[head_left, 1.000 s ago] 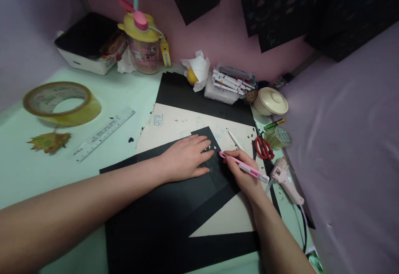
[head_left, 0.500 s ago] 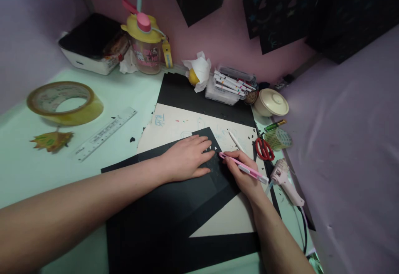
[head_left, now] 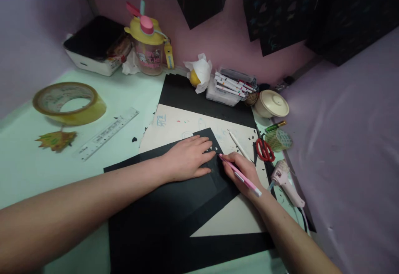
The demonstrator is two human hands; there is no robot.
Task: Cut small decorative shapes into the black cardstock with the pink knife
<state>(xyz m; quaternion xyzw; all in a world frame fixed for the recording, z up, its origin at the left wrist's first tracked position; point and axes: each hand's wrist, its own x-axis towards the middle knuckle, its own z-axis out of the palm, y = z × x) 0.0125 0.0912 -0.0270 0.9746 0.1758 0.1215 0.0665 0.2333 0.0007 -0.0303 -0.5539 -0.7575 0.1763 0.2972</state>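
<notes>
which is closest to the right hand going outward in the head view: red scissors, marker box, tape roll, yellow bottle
From the right hand, which holds the pink craft knife:
1. red scissors, just beyond it to the right.
2. marker box, farther back by the wall.
3. yellow bottle, back left by the wall.
4. tape roll, far left on the table.

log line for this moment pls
left hand: flat on black paper | right hand: holds pink knife, tip on paper | scissors, glue gun to right | tape, ruler to left
</notes>
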